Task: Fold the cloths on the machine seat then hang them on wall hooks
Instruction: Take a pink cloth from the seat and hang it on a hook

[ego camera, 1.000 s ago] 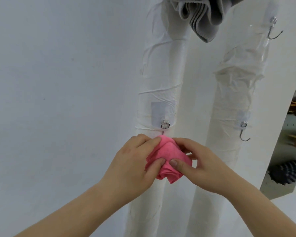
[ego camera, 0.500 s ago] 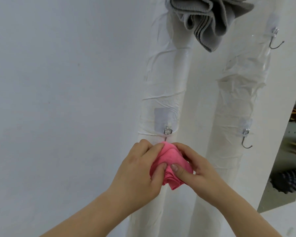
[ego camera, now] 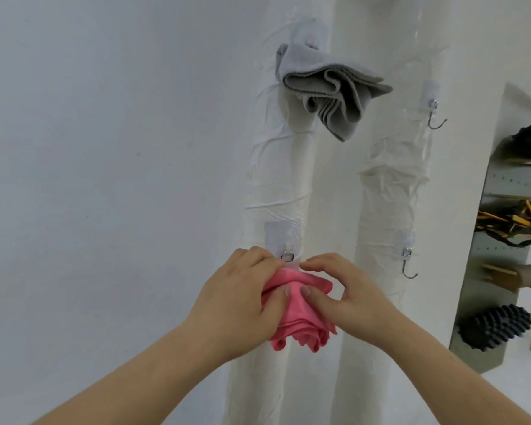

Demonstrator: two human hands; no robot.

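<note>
- Head view: both hands up at the white wall (ego camera: 105, 148), working on a folded pink cloth (ego camera: 298, 314).
- Left hand (ego camera: 242, 302) closed on the pink cloth's left side, thumb pressed into the front, fingertips up at the top edge.
- Right hand (ego camera: 347, 299) closed on the right side, thumb on the front next to the left thumb, index finger curled over the top.
- Pink cloth bunched between the two hands, top edge right at the lower-left adhesive hook (ego camera: 287, 256) on the left wrapped pipe (ego camera: 279, 185); hook tip hidden by cloth and fingers, can't tell if it's engaged.
- Grey cloth (ego camera: 328, 96) folded and hanging higher on the same pipe, folds fanning down to the right; its hook not visible.
- Right wrapped pipe (ego camera: 390, 210) carries two bare metal hooks: upper hook (ego camera: 434, 115), lower hook (ego camera: 408, 265).
- Far right: shelving (ego camera: 503, 185) with dark spiky roller (ego camera: 497, 329) and other items too unclear to name.
</note>
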